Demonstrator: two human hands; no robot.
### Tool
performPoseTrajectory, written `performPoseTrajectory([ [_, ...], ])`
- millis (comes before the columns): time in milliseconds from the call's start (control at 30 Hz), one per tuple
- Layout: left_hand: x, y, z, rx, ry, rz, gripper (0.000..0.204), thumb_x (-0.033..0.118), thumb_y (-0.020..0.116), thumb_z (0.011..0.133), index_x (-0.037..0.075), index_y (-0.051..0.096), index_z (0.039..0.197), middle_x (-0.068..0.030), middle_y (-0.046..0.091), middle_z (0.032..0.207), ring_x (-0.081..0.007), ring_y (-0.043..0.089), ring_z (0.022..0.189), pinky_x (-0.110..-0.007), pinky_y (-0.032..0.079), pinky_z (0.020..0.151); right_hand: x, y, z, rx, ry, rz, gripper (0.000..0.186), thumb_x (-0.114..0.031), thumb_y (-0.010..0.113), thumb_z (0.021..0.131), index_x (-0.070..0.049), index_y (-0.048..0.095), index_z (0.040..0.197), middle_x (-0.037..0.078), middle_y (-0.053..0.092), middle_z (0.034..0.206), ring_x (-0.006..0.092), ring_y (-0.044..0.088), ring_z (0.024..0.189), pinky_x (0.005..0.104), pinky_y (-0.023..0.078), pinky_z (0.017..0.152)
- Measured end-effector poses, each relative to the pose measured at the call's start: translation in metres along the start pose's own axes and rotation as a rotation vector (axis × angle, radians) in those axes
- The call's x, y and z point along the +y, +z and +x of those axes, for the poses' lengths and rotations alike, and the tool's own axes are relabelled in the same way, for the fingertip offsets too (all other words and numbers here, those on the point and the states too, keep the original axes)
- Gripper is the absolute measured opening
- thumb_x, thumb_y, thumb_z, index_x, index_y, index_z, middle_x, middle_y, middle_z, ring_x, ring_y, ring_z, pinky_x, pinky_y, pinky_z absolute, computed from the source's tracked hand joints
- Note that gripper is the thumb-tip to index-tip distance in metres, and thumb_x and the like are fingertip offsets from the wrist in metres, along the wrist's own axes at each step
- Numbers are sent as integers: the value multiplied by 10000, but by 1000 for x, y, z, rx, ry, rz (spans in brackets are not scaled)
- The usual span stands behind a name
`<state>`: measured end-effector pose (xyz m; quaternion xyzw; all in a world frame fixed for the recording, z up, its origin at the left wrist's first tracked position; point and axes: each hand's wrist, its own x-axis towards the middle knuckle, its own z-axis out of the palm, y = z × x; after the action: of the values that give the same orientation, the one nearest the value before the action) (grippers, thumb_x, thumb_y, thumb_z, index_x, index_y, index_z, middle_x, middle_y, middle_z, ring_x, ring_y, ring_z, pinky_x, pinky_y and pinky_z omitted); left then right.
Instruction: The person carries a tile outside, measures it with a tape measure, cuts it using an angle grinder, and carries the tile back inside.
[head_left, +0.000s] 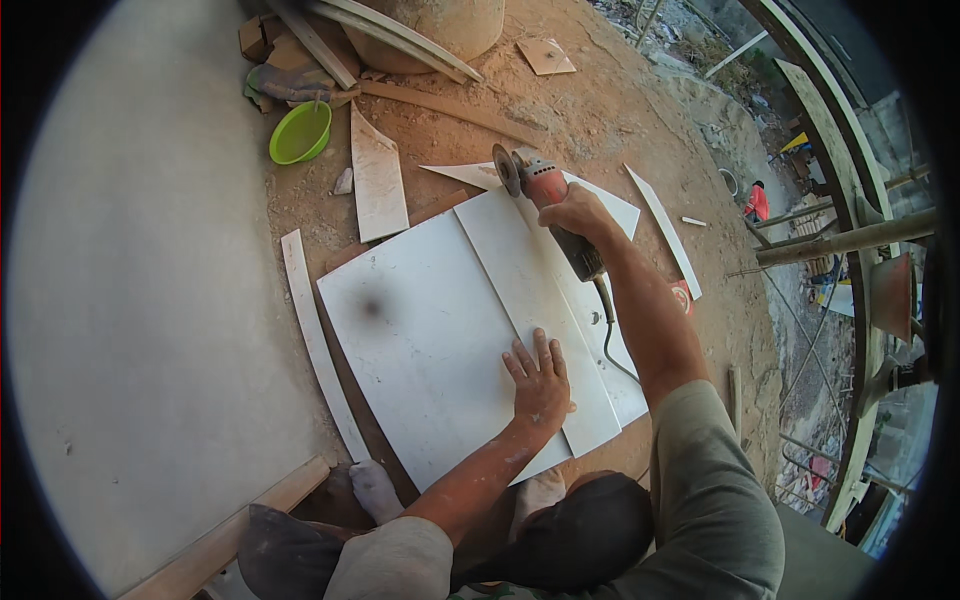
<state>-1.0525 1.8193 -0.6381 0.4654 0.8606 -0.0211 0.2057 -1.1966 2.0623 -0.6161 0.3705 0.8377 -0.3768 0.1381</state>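
My right hand (570, 210) grips a red and black angle grinder (548, 183), its disc (506, 170) at the far edge of the white boards. A cable runs from the tool down across the boards. My left hand (540, 385) lies with fingers spread on a narrow white board (525, 270), which rests on a large square white board (410, 370). More white pieces show beneath and behind them at the right. Whether the disc touches a board I cannot tell.
A green basin (301, 134), white strips (320, 345), planks (445, 108) and a large pot (420, 30) surround the boards. A pale wall or slab (130, 250) fills the left. At the right, wooden poles (845, 235) border a drop, where a person in red (757, 203) appears.
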Motion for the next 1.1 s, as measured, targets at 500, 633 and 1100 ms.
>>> performPoseTrajectory([
  [500,-3,-5,81,236,-381,-272,1034,619,637,727,23,180,1438,-289,19,1485,-542,-15,1344,-751,68,971,125,-19,-202,248,49,718,477,-251,685,604,7,559,984,82,586,814,164,571,679,294,461,626],
  [633,-4,-6,85,149,-481,-301,1047,555,653,726,45,103,1456,-284,14,1488,-550,-17,1340,-694,79,1030,152,8,-259,216,176,932,426,-227,674,629,-8,561,976,55,571,787,137,552,652,280,449,599],
  [1100,-127,24,-36,232,-618,-194,967,499,643,774,-61,182,1413,-277,68,1487,-474,130,1359,-566,214,1078,109,88,-248,-291,41,1462,454,-262,671,716,9,496,1035,132,596,822,236,637,643,341,545,593],
])
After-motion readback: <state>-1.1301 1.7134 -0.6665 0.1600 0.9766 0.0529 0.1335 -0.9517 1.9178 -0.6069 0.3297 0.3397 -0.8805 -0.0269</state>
